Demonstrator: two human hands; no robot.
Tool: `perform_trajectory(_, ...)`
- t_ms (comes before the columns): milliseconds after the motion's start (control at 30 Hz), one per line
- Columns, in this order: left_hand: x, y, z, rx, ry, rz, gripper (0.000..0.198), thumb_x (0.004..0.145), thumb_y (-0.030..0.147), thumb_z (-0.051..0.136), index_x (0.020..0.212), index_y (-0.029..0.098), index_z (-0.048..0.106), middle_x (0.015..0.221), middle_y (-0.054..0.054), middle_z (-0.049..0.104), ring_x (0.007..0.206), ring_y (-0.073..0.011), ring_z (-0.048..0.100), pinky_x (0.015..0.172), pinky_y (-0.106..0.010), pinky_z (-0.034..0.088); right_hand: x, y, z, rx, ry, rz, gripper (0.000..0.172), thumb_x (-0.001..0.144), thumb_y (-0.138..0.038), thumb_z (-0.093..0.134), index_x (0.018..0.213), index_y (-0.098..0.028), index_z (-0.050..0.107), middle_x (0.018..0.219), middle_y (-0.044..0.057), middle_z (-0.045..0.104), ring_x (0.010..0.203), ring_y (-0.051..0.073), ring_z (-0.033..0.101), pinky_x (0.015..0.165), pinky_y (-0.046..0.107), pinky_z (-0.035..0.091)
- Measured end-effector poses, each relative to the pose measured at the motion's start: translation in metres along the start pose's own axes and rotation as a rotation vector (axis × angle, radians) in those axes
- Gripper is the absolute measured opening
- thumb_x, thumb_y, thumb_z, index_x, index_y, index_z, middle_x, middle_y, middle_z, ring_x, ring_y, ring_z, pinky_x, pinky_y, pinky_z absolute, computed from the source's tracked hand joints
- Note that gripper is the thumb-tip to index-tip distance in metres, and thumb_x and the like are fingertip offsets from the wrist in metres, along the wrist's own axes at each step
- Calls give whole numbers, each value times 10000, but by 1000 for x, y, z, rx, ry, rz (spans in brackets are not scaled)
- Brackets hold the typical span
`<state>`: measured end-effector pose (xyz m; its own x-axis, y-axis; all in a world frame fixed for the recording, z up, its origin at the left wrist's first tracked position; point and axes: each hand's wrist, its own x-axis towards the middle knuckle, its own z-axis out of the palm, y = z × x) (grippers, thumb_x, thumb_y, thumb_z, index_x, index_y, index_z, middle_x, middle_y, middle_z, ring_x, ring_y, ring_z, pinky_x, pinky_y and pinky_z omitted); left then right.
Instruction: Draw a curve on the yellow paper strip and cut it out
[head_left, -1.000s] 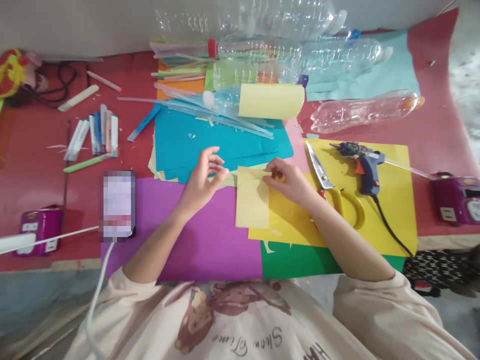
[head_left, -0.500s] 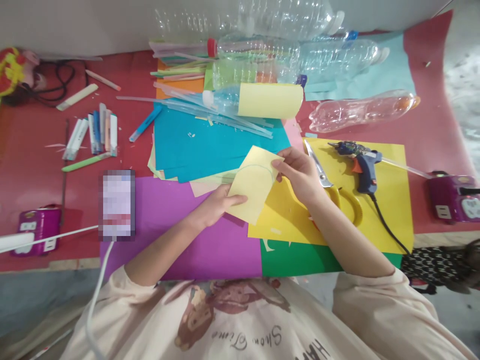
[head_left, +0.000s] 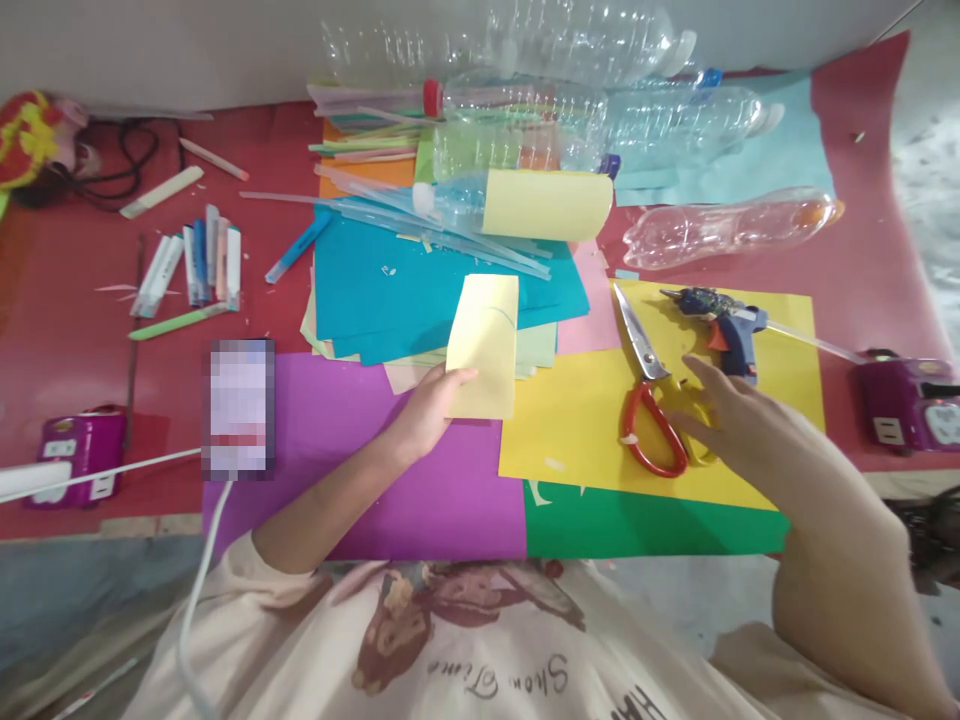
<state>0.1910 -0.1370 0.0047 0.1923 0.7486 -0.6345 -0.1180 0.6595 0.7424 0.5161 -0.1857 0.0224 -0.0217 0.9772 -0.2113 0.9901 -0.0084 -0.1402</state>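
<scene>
A pale yellow sheet of paper with a thin curved line drawn across its upper part is pinched at its lower left by my left hand. It is held over the purple and blue paper, slightly bent. My right hand is spread apart with nothing in it, above the yellow sheet. Beside its fingertips lie scissors with one red and one yellow handle, blades pointing away from me. A blue glue gun rests just beyond that hand, which partly hides its grip.
Clear plastic bottles lie along the back, one wrapped in pale yellow paper. Straws cross the blue sheets. On the left are markers, a phone with a cable, and a purple box; another purple box stands right.
My right hand has let go of the pale yellow paper and moved right, to beside the scissors' handles. The paper, still in my left hand, has turned more upright.
</scene>
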Motion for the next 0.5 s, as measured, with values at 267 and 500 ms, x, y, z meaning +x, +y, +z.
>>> perform_trajectory(267, -3, 6, 0, -37, 36, 10, 357, 752, 284, 569, 1101, 213, 602, 998, -67, 734, 986, -254, 687, 697, -340, 593, 13, -26, -5, 7, -132, 131, 521, 841, -533, 536, 1254, -218, 580, 779, 135, 682, 611, 302, 624, 522, 372, 400)
perform_trajectory(500, -2, 5, 1, -87, 44, 5, 367, 647, 226, 578, 1013, 199, 594, 929, -55, 732, 968, -259, 692, 683, -329, 583, -9, -11, -17, 1121, -318, 329, 397, 741, -517, 686, 1054, -281, 623, 769, 61, 603, 597, 207, 567, 595, 383, 466)
